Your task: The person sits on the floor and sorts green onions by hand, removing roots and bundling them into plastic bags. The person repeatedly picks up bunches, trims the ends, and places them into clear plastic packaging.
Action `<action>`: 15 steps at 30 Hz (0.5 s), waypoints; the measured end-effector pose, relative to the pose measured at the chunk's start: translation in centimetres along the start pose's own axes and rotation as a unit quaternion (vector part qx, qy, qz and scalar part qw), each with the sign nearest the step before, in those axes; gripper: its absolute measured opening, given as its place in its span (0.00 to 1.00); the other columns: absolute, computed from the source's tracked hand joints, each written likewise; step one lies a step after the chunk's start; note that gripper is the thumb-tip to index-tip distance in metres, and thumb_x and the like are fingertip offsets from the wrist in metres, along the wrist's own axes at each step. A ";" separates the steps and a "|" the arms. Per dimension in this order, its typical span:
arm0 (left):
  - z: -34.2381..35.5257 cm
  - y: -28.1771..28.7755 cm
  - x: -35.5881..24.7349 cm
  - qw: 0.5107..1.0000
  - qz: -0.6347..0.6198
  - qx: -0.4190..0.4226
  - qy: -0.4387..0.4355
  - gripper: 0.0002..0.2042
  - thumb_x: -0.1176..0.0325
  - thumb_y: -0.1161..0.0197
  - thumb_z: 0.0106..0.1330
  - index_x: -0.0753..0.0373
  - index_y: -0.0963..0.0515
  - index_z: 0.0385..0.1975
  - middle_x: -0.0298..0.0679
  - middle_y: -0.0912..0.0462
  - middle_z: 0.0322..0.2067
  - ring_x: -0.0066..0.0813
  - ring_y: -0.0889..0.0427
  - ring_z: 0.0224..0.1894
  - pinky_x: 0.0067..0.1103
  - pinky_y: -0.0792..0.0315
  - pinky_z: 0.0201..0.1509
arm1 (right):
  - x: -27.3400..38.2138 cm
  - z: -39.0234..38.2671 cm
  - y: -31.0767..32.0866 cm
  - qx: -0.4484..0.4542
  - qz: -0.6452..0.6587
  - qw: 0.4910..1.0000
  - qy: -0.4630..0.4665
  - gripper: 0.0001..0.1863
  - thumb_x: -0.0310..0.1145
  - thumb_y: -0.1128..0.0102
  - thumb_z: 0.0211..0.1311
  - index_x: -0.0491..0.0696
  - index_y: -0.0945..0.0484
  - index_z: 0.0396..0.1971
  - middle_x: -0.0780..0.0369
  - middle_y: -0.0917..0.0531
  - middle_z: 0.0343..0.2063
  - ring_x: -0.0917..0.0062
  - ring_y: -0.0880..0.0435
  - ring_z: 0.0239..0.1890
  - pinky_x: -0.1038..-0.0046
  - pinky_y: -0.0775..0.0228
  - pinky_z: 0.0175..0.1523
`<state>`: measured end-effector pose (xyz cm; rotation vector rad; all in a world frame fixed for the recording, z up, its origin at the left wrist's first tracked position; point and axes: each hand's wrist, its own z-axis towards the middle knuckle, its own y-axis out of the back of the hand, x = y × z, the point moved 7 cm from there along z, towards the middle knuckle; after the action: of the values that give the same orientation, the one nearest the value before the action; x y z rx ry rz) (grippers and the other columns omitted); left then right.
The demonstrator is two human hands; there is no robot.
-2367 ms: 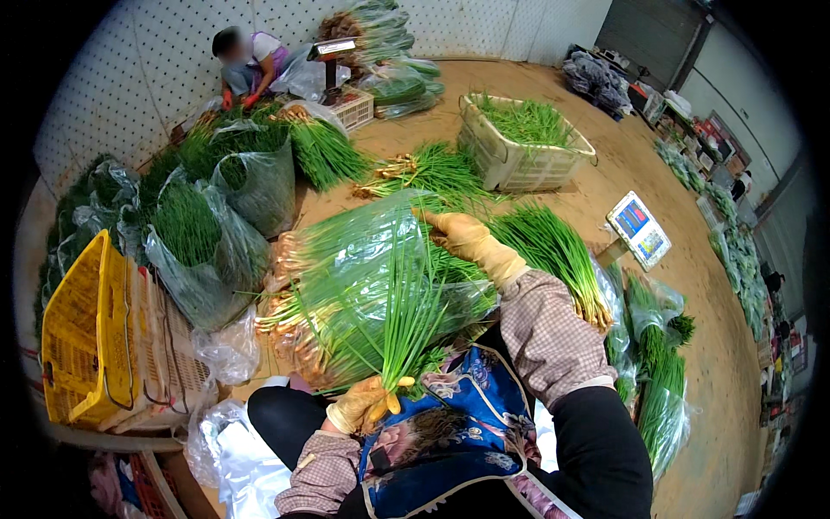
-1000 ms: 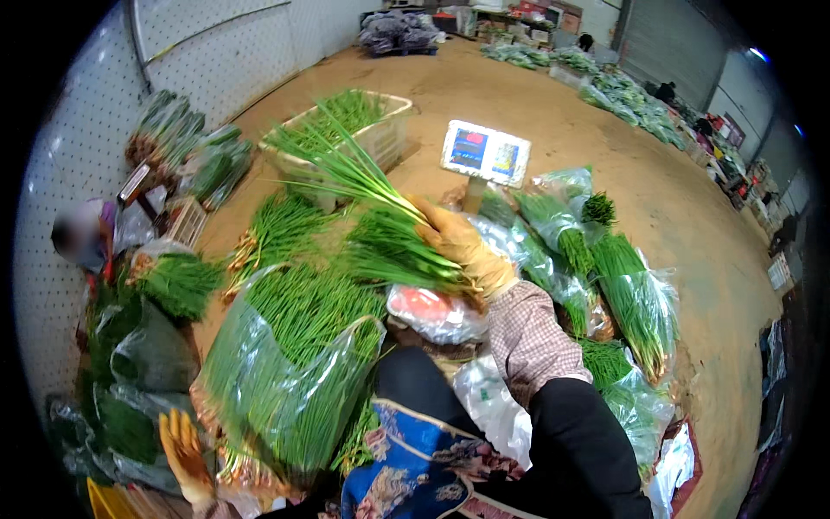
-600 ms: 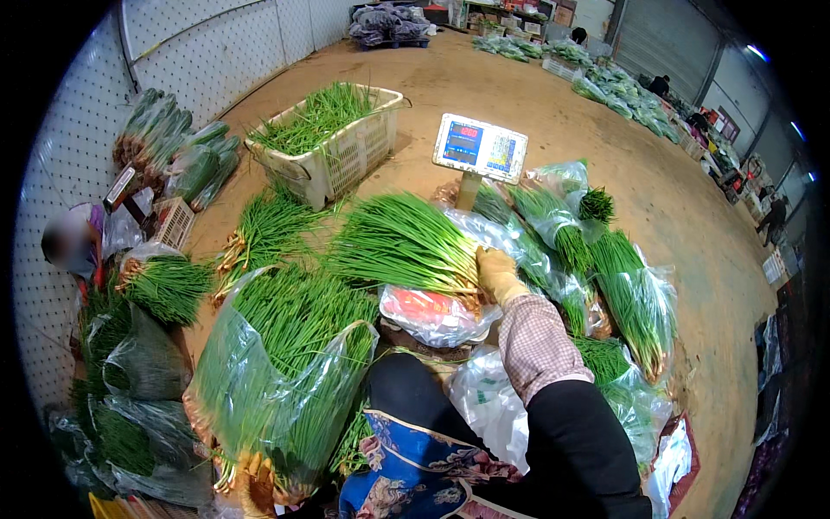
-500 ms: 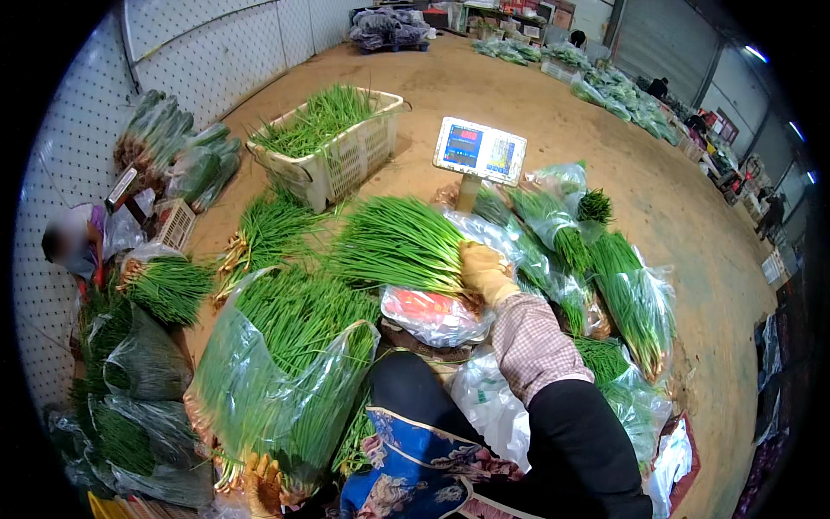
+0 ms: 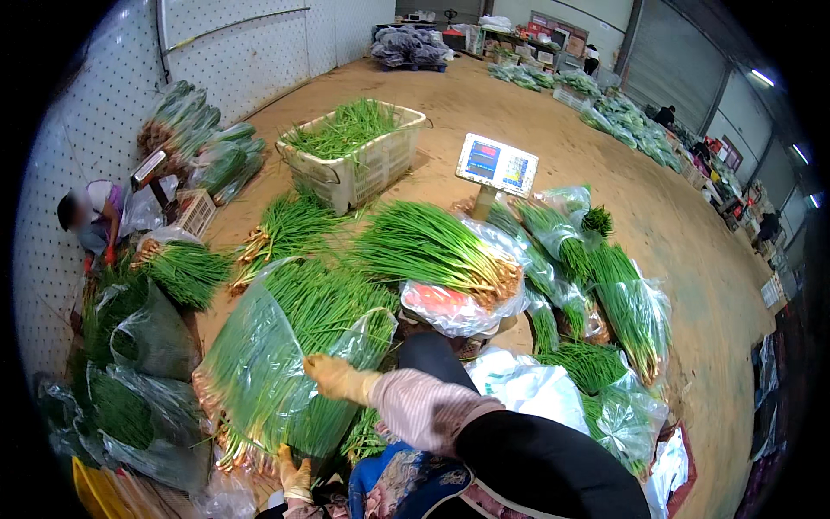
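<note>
A large clear plastic bag (image 5: 251, 350) full of green scallions (image 5: 324, 298) stands tilted before me, left of my knees, roots toward me. My right hand (image 5: 339, 379), in a tan glove, reaches across my lap and closes on the bag's upper plastic edge. Low by the root ends is my left hand (image 5: 295, 477), gloved alike, its fingers stretched out beside the bag. A loose scallion bundle (image 5: 441, 255) lies on the plastic-wrapped pan (image 5: 432, 303) of a scale, roots to the right. Behind it rises the scale's display (image 5: 497, 164). Neither hand touches that bundle.
A cream crate (image 5: 380, 169) of scallions stands beyond. Bagged scallions (image 5: 635, 316) lie on the right, more bags (image 5: 143, 415) at left. White plastic bags (image 5: 527, 381) lie by my right knee. A person (image 5: 91, 212) works at far left, beside another crate (image 5: 194, 212).
My right hand has let go of the scallion bundle on the scale and moved left and nearer, to the bag's edge. My left hand has shifted slightly right. The whole view has shifted.
</note>
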<state>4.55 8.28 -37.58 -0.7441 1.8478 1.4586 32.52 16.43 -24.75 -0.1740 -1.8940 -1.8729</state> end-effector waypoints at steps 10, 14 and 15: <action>-3.1 1.1 -6.1 0.994 0.106 0.010 -0.030 0.28 0.56 0.44 0.56 0.66 0.34 0.56 0.54 0.31 0.54 0.49 0.35 0.58 0.33 0.41 0.62 | 2.5 -6.1 -6.1 0.220 -0.034 0.974 0.038 0.29 0.38 0.42 0.51 0.44 0.33 0.54 0.50 0.28 0.53 0.56 0.25 0.49 0.62 0.33 0.53; -2.9 2.5 -7.5 0.992 0.124 -0.022 -0.003 0.24 0.61 0.42 0.52 0.65 0.30 0.49 0.52 0.29 0.49 0.50 0.34 0.54 0.35 0.38 0.58 | 1.8 -2.2 0.2 -0.016 0.157 0.987 0.014 0.23 0.30 0.42 0.54 0.45 0.29 0.52 0.52 0.24 0.47 0.60 0.26 0.51 0.67 0.35 0.56; -3.2 2.9 -7.4 0.991 0.128 -0.023 0.015 0.25 0.60 0.41 0.52 0.66 0.30 0.49 0.52 0.29 0.49 0.50 0.33 0.54 0.34 0.38 0.58 | 3.0 -0.8 2.5 -0.087 0.134 0.986 0.049 0.26 0.27 0.41 0.53 0.44 0.32 0.54 0.50 0.24 0.47 0.59 0.26 0.51 0.68 0.35 0.56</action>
<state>6.40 6.04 -29.52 -0.5692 1.9954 1.6629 31.08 15.14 -21.25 -0.3680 -1.5557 -1.8246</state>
